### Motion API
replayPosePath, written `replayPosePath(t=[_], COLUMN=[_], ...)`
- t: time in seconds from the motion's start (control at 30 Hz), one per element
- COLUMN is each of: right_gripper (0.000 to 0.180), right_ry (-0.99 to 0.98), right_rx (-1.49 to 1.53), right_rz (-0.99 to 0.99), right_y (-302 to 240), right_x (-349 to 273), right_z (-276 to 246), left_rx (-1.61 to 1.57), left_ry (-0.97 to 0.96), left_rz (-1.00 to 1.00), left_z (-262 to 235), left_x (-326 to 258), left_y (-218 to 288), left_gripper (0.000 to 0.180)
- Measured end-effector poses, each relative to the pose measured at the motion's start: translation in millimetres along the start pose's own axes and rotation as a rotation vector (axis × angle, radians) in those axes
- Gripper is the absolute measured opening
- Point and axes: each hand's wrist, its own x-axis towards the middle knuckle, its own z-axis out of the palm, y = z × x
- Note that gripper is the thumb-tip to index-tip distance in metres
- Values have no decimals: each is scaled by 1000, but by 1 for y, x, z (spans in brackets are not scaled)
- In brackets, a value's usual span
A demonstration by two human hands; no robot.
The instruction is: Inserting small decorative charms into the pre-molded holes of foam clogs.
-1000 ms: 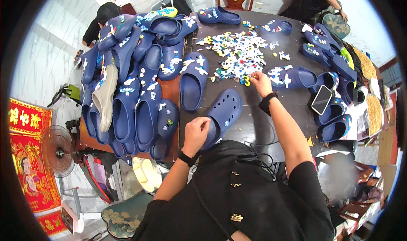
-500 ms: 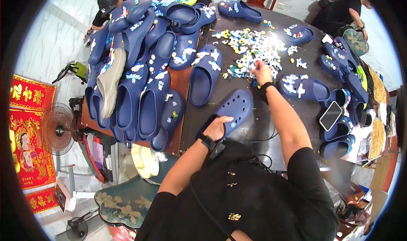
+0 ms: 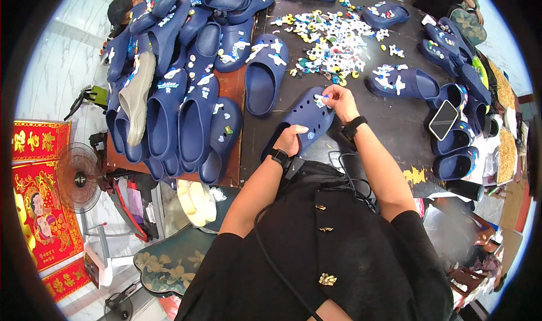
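My left hand point(image 3: 290, 140) grips a navy foam clog point(image 3: 307, 115) by its side, thumb on the upper. The clog's toe, dotted with round holes, points away from me. At its toe, my right hand point(image 3: 339, 102) pinches a small white and blue shoe charm point(image 3: 320, 100) against the holes. Just beyond lies a loose heap of charms point(image 3: 336, 42), mostly white with yellow, blue and green ones. A navy clog with white charms on its toe point(image 3: 266, 75) sits left of the heap, and another decorated clog point(image 3: 403, 82) lies to the right.
Many navy clogs point(image 3: 195, 123) are piled on the left, with one grey clog point(image 3: 141, 98) among them. More clogs point(image 3: 456, 163) and a phone point(image 3: 444, 119) occupy the table's right edge. A cable point(image 3: 349, 168) lies near my waist. Other people point(image 3: 121, 9) are at the far side.
My right hand has come back from the charm heap to the clog's toe, bringing a charm. My left hand still holds the clog. The whole view has shifted slightly.
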Motion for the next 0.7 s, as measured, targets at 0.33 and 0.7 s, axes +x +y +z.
replayPosePath(t=[0.33,0.7], right_gripper=[25,52], right_ry=[113,-44], right_rx=[-313,-605], right_rz=[74,149], right_y=[-6,-19], right_x=[5,21], right_z=[6,12], left_rx=[-62,-114], left_ry=[8,-138], left_rz=[-23,-36], left_z=[-18,-41], left_x=[5,18], left_y=[1,-8], left_gripper=[55,73])
